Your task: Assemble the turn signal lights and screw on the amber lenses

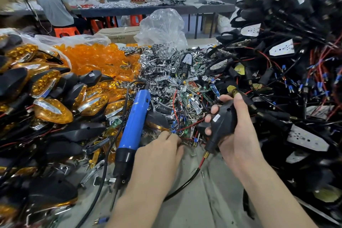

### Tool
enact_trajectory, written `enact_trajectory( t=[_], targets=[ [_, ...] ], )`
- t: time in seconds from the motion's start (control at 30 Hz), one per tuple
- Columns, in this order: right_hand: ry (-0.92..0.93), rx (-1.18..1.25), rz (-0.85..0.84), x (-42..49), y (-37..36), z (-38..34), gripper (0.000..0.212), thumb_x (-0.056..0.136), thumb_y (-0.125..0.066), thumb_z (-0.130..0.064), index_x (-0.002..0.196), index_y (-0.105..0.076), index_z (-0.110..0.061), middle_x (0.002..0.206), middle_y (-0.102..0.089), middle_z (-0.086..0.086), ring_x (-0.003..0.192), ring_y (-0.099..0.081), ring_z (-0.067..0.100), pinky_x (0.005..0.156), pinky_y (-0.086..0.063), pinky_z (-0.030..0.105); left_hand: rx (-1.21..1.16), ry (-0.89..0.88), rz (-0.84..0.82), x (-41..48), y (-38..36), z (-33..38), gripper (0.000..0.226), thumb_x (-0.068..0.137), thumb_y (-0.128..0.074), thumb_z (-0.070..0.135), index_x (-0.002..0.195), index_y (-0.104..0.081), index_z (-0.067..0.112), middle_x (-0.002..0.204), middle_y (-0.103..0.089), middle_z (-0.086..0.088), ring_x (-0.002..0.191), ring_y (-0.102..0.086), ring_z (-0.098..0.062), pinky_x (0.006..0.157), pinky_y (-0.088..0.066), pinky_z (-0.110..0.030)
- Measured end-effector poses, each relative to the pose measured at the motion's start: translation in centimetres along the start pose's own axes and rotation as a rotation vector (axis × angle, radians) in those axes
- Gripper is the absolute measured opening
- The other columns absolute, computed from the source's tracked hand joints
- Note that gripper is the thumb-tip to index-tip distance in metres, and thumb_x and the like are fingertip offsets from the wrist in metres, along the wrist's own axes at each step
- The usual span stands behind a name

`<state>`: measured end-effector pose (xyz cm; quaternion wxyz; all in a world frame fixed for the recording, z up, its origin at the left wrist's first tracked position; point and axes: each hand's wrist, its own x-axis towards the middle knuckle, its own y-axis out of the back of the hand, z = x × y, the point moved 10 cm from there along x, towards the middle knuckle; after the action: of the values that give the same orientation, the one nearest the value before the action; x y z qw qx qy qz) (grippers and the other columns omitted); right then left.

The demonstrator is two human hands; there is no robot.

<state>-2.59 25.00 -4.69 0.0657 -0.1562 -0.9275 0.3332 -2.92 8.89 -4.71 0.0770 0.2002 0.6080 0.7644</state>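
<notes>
My right hand [238, 135] grips a black turn signal housing [223, 126], its back facing me and its red-and-black wire [196, 172] trailing down onto the cloth. My left hand [161, 155] rests palm down on the table, fingertips pinching among small screws [185, 142] by the parts pile; whether a screw is held cannot be told. A blue electric screwdriver [132, 127] lies just left of my left hand, tip toward me. Loose amber lenses [96, 59] fill a plastic bag at the back left.
Finished amber-lensed lights [53, 109] are heaped on the left. Chrome reflectors [162, 68] and small circuit boards pile in the middle. Black wired housings [288, 72] tower on the right. Grey cloth [209, 198] covers the table near me. People sit at a far table [148, 8].
</notes>
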Motion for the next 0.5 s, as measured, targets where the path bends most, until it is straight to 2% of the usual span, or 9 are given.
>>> enact_trajectory(
  t=[0.13, 0.17, 0.27, 0.33, 0.4, 0.47, 0.5],
  targets=[
    [-0.037, 0.0, -0.045, -0.1, -0.6, 0.9, 0.041, 0.099, -0.044, -0.05, 0.087, -0.073, -0.023, 0.073, -0.064, 0.004, 0.059, -0.061, 0.02, 0.047, -0.052, 0.032, 0.053, 0.022, 0.01, 0.3, -0.9, 1.1, 0.007, 0.1, -0.051, 0.037, 0.104, -0.046, 0.034, 0.095, -0.041, 0.009, 0.089, -0.064, -0.012, 0.056, -0.036, -0.03],
    [-0.05, 0.006, -0.041, 0.0, -0.5, 1.2, 0.043, 0.102, -0.042, -0.047, 0.086, -0.074, -0.022, 0.072, -0.065, 0.005, 0.058, -0.062, 0.02, 0.047, -0.053, 0.032, 0.052, 0.027, 0.012, 0.3, -1.0, 1.1, 0.011, 0.099, -0.055, 0.033, 0.103, -0.045, 0.034, 0.094, -0.04, 0.009, 0.089, -0.063, -0.012, 0.056, -0.036, -0.029],
    [-0.075, 0.006, -0.03, 0.2, -0.5, 1.7, 0.039, 0.103, -0.04, -0.044, 0.101, -0.067, -0.016, 0.072, -0.066, 0.005, 0.06, -0.065, 0.021, 0.049, -0.055, 0.035, -0.041, -0.01, 0.071, 0.1, -0.6, 0.9, 0.006, 0.102, -0.049, 0.038, 0.104, -0.047, 0.032, 0.099, -0.049, 0.01, 0.093, -0.059, -0.011, 0.065, -0.047, -0.03],
    [-0.084, -0.017, -0.028, 0.3, -0.5, 2.1, 0.042, 0.096, -0.046, -0.05, 0.108, -0.064, -0.014, 0.074, -0.066, 0.006, 0.064, -0.066, 0.022, 0.051, -0.055, 0.037, -0.39, 0.063, 0.124, 0.2, 0.6, -0.2, 0.012, 0.101, -0.048, 0.04, 0.098, -0.055, 0.03, 0.091, -0.059, 0.013, 0.083, -0.06, -0.007, 0.072, -0.05, -0.031],
    [-0.09, -0.071, -0.033, 0.3, -0.7, 2.7, 0.046, 0.083, -0.051, -0.054, 0.105, -0.065, -0.016, 0.075, -0.067, 0.004, 0.066, -0.067, 0.02, 0.055, -0.056, 0.036, -0.811, 0.119, 0.206, 0.3, 2.0, -1.1, 0.012, 0.098, -0.056, 0.034, 0.09, -0.063, 0.029, 0.08, -0.066, 0.015, 0.073, -0.06, -0.003, 0.068, -0.048, -0.022],
    [-0.097, -0.127, -0.051, 0.1, -1.1, 3.6, 0.041, 0.079, -0.054, -0.053, 0.097, -0.067, -0.018, 0.08, -0.069, 0.004, 0.073, -0.067, 0.018, 0.067, -0.057, 0.032, -1.051, 0.105, 0.278, 0.3, 3.5, -1.2, 0.011, 0.096, -0.062, 0.029, 0.088, -0.068, 0.027, 0.079, -0.069, 0.017, 0.073, -0.063, -0.001, 0.067, -0.046, -0.013],
    [-0.11, -0.146, -0.06, -0.1, -1.3, 4.1, 0.038, 0.078, -0.056, -0.051, 0.094, -0.068, -0.02, 0.085, -0.07, 0.006, 0.079, -0.067, 0.019, 0.077, -0.056, 0.035, -1.117, 0.093, 0.287, 0.3, 3.8, -1.0, 0.01, 0.095, -0.063, 0.027, 0.088, -0.07, 0.026, 0.081, -0.071, 0.016, 0.075, -0.064, -0.001, 0.068, -0.047, -0.012]
  ],
)
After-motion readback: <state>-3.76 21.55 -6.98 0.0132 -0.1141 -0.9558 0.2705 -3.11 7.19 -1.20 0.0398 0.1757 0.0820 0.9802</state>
